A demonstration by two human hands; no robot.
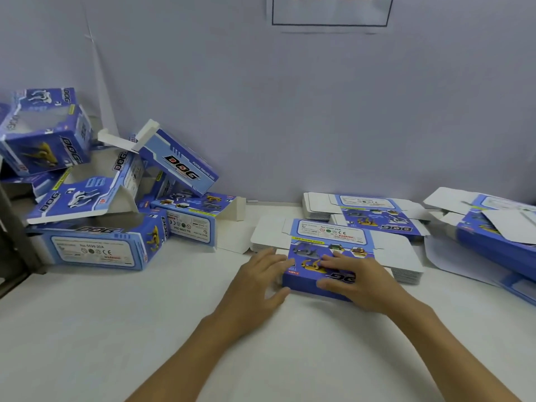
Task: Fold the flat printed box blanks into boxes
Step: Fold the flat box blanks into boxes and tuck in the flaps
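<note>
Presently left hand [262, 278], fingers spread, steadied 9 o'clock edge of top blank [327, 250]; right hand [355, 281] lay flat, fingers splayed. Risk: lifting two blanks from stack [406, 275].

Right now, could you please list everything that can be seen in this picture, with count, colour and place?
folded boxes: about seven, blue printed, in a loose pile at the left against the wall
nearest stack of flat blanks: one, blue and white, centre of the table, under both hands
second stack of flat blanks: one, blue and white, behind the nearest stack, by the wall
loose blanks: a few, blue and white, at the right edge
table: one, white
wall: grey, behind the table
paper sign: one, white with a dark frame, on the wall at the top
left hand: flat at the nearest stack's left end
right hand: fingers spread on the top blank
</note>
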